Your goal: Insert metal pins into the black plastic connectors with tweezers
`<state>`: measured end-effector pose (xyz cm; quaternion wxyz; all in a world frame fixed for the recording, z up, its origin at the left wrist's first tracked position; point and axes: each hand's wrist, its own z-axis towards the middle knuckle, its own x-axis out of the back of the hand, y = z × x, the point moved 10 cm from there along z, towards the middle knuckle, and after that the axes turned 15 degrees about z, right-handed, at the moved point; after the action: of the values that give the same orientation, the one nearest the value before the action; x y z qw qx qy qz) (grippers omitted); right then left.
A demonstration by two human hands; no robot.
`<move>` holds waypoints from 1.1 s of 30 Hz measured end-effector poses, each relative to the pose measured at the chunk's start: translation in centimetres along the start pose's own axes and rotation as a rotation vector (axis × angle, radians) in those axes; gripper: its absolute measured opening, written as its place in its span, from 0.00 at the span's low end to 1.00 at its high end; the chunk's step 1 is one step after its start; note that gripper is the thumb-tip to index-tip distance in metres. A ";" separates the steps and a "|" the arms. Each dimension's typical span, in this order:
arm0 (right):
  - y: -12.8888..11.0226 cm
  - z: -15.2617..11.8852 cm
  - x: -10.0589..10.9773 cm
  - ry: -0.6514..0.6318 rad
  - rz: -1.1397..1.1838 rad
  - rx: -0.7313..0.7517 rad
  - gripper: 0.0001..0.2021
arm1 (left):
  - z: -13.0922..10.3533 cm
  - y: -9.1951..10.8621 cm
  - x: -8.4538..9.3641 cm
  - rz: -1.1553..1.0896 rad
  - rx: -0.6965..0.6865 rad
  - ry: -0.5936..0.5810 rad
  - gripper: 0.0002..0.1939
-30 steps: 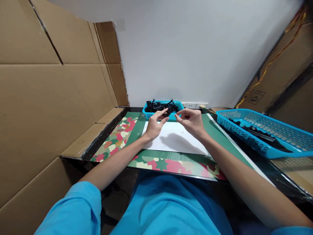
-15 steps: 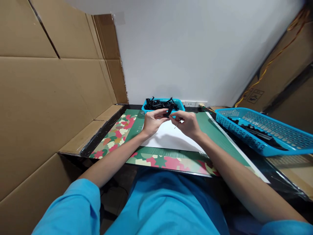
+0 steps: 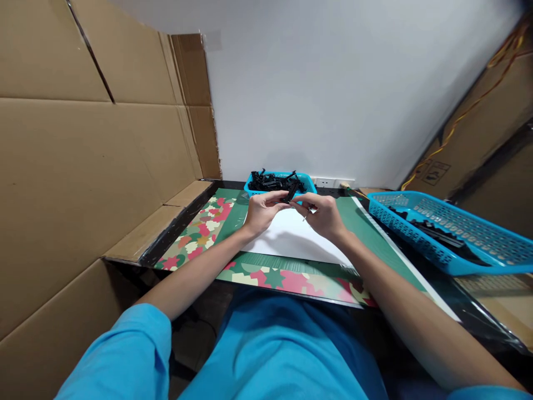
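Note:
A small black part (image 3: pixel 291 191) is pinched between the fingertips of both hands, above a white sheet (image 3: pixel 291 236). My left hand (image 3: pixel 262 211) grips it from the left with thumb and fingers. My right hand (image 3: pixel 320 214) holds its lower right side, and a thin metallic item (image 3: pixel 307 215) shows under those fingers, too small to make out. Just behind the hands stands a small blue basket (image 3: pixel 310 182) heaped with black plastic parts (image 3: pixel 266 181).
A larger blue basket (image 3: pixel 470 216) with black parts (image 3: pixel 441 234) stands at the right. Under the sheet lies a green patterned mat (image 3: pixel 233 208). Cardboard panels (image 3: pixel 83 166) rise at the left; a white wall (image 3: pixel 316 94) with sockets (image 3: pixel 325 183) closes the back.
The view has shifted slightly, so the scene sits a little lower and further right. The black part now leans more to the right, still held in both hands.

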<state>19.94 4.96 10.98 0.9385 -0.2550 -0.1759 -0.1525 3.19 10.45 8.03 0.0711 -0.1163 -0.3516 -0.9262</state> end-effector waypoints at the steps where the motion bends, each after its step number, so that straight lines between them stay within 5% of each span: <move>1: -0.1 0.0 0.0 -0.011 -0.018 0.011 0.10 | 0.0 0.1 0.0 0.008 -0.004 0.006 0.20; 19: -2.5 -0.4 -0.2 -0.086 -0.179 0.200 0.12 | -0.3 1.1 0.7 0.106 -0.096 0.062 0.18; 33: -2.1 -0.2 -0.2 -0.129 -0.120 0.186 0.14 | -0.7 2.7 0.4 0.129 -0.213 0.011 0.16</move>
<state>19.02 3.13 11.61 0.9340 -0.1652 -0.2642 -0.1749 3.29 7.93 9.35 0.1195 -0.1406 -0.2424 -0.9525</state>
